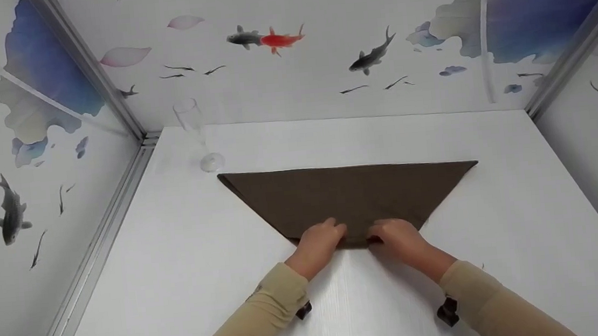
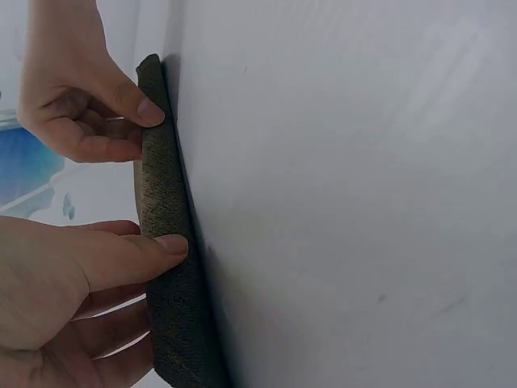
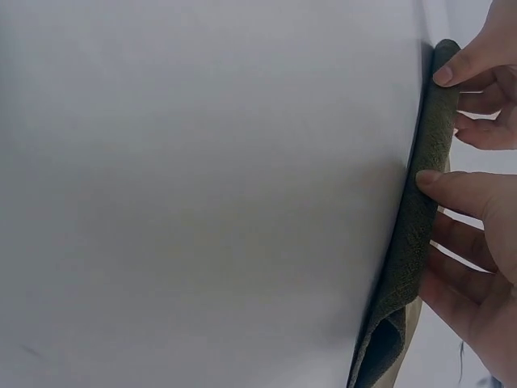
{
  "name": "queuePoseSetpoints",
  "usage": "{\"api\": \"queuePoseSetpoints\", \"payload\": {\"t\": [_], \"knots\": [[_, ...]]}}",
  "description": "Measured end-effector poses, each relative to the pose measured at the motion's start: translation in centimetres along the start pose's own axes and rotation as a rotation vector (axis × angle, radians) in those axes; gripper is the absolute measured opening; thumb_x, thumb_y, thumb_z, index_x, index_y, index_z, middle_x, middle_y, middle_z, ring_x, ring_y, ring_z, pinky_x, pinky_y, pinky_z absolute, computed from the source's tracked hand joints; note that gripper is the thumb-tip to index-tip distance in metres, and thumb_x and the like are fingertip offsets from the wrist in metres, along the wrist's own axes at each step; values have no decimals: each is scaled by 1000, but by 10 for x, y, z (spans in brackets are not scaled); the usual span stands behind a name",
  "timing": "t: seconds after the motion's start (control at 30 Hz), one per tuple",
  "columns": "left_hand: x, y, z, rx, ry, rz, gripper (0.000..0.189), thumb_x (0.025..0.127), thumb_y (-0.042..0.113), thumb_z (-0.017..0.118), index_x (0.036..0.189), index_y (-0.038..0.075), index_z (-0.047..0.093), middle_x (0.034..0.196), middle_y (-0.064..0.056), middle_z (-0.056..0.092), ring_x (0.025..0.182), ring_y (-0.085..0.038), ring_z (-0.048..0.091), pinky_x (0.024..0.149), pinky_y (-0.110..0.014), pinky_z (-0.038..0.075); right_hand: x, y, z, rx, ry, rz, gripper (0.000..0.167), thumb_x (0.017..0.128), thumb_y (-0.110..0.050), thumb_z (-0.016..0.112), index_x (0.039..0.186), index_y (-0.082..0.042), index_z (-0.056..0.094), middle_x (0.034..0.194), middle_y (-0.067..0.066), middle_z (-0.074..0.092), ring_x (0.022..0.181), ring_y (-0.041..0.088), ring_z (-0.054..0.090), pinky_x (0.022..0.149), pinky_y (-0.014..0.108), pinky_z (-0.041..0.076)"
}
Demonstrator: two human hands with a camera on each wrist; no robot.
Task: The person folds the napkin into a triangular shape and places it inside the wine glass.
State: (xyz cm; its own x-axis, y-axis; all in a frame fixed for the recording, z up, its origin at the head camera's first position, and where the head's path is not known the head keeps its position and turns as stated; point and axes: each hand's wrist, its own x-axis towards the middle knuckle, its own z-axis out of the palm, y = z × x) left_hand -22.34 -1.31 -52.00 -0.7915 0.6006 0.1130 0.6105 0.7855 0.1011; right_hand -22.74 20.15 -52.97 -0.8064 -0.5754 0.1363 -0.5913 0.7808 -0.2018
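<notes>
A dark brown cloth napkin (image 1: 350,196) lies on the white table with its long straight side away from me and its narrow, rolled edge towards me. My left hand (image 1: 318,245) pinches that near edge left of its middle. To the right, a short gap away, my right hand (image 1: 400,239) grips the same edge. Both thumbs press on the front of the roll (image 2: 167,210), while the fingers reach behind it, partly hidden. In the right wrist view, the roll's end (image 3: 384,343) opens in a loose fold.
A clear stemmed glass (image 1: 212,162) stands at the back left, just beyond the cloth's far left corner. White panels with painted fish (image 1: 370,56) and leaves enclose the table (image 1: 525,213) at the back and both sides, joined by metal rails (image 1: 104,228).
</notes>
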Motion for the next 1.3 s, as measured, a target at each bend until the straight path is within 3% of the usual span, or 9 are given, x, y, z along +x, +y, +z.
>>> {"api": "queuePoseSetpoints", "payload": {"t": [0.47,0.83,1.1,1.3], "knots": [[2,0,5,165,57,3,13,89,7,71,99,16,70,91,-4,60,84,-20,60,68,-31,53,4,2,-1,25,-52,51,8,82,-6,77,90,-7,76,79,1,55,72,17,53,67,32,51],[5,-1,3,222,63,-31,14,86,9,75,94,21,74,88,0,64,81,-16,62,63,-30,53,6,4,6,12,0,38,14,83,5,72,81,-9,72,75,-2,41,68,13,39,60,28,39],[5,-2,6,194,107,-44,14,85,6,75,85,21,75,78,1,63,72,-16,60,57,-28,51,3,0,3,-18,102,14,16,81,4,75,87,-10,75,79,1,50,75,18,50,65,30,47],[6,-4,7,159,102,-47,14,86,4,73,86,18,74,77,-1,62,70,-17,61,56,-29,52,0,1,0,-27,34,55,16,80,2,76,93,-7,75,84,4,58,81,22,58,72,36,52]]}}
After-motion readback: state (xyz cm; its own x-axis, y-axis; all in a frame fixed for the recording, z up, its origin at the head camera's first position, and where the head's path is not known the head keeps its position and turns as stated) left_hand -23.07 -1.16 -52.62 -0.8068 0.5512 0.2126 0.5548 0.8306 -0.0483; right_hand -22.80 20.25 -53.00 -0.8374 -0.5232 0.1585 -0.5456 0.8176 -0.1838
